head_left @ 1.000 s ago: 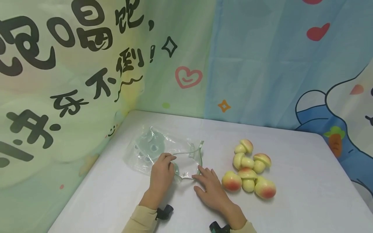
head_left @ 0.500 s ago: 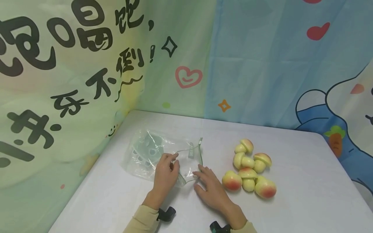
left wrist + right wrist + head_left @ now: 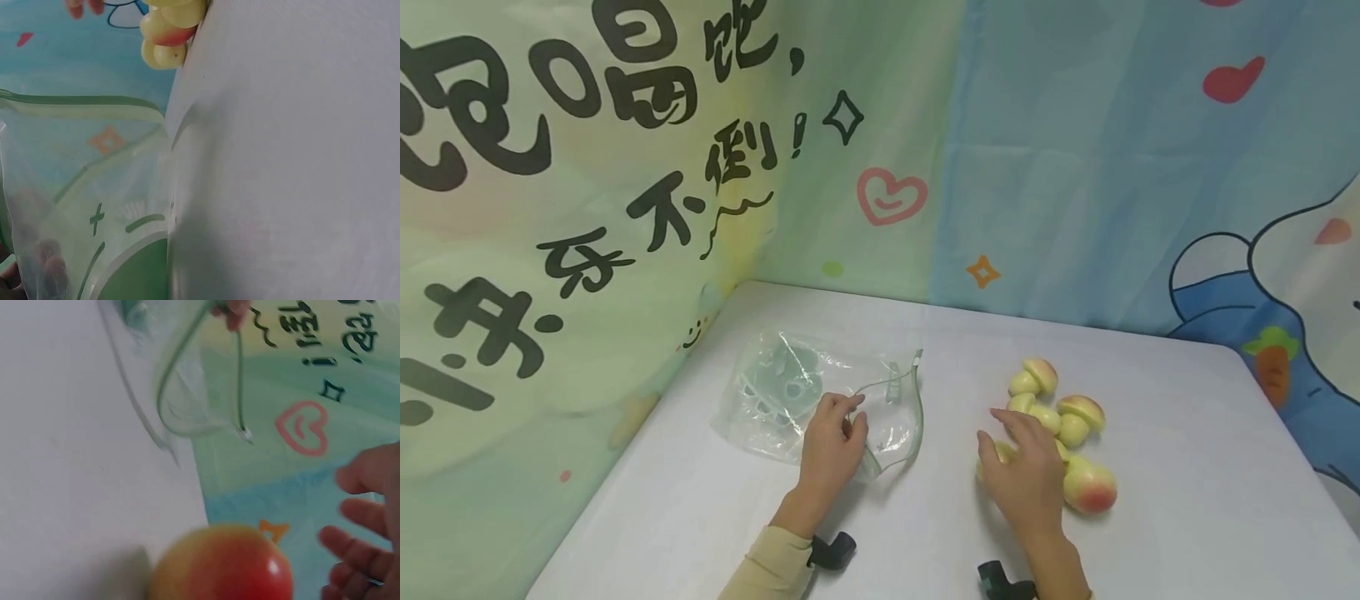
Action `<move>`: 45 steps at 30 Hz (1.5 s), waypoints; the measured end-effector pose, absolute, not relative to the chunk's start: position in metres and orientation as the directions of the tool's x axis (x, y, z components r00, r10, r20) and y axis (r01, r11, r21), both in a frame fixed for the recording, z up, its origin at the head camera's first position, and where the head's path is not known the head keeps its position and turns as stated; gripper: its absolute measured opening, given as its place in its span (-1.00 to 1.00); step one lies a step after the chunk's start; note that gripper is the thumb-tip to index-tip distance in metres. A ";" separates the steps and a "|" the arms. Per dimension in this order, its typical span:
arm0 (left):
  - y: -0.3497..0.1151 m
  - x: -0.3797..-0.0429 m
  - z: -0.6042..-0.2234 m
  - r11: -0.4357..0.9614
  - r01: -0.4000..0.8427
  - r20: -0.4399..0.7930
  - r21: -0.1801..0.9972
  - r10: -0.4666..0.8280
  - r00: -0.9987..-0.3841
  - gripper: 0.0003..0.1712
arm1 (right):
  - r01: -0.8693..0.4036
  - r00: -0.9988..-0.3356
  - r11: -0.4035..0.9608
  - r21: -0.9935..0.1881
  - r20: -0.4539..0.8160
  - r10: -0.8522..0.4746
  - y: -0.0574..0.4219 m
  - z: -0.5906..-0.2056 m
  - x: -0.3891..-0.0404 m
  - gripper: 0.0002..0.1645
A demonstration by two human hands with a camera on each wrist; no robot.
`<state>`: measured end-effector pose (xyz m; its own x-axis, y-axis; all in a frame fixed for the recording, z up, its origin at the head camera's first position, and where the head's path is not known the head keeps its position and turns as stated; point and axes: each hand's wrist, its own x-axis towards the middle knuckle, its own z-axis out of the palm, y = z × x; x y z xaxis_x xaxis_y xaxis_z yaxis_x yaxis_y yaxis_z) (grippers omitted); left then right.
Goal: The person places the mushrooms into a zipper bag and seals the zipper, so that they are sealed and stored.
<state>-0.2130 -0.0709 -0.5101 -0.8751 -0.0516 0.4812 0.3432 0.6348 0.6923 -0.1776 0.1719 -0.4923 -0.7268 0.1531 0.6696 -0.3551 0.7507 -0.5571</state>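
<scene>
A clear zip bag (image 3: 883, 433) with green print lies at the left, its green-edged mouth gaping toward the right. My left hand (image 3: 831, 450) pinches the bag's upper layer near that mouth; in the left wrist view its fingertips (image 3: 53, 269) show through the plastic. My right hand (image 3: 1026, 479) hovers over the pale yellow mushrooms, fingers spread and holding nothing. One mushroom (image 3: 1090, 485) with a red-blushed cap sits just right of it, and another is mostly hidden beneath. A glossy red and yellow cap (image 3: 222, 565) shows close below the fingers in the right wrist view.
More mushrooms (image 3: 1078, 417) cluster behind the right hand, with the farthest mushroom (image 3: 1032, 377) at the back. A white cloth covers the table (image 3: 1180, 433). Printed curtains (image 3: 1075, 167) stand along its left and back edges.
My right hand has left the bag's mouth and moved right, over the mushrooms. The left hand keeps its hold on the bag, shifted slightly right. The view has turned slightly.
</scene>
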 end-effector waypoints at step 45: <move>-0.073 -0.216 -0.517 0.606 0.406 0.535 0.684 -0.039 -0.844 -0.76 | -0.275 -0.956 0.370 -0.887 0.294 -0.004 0.120 -0.519 -0.193 -0.24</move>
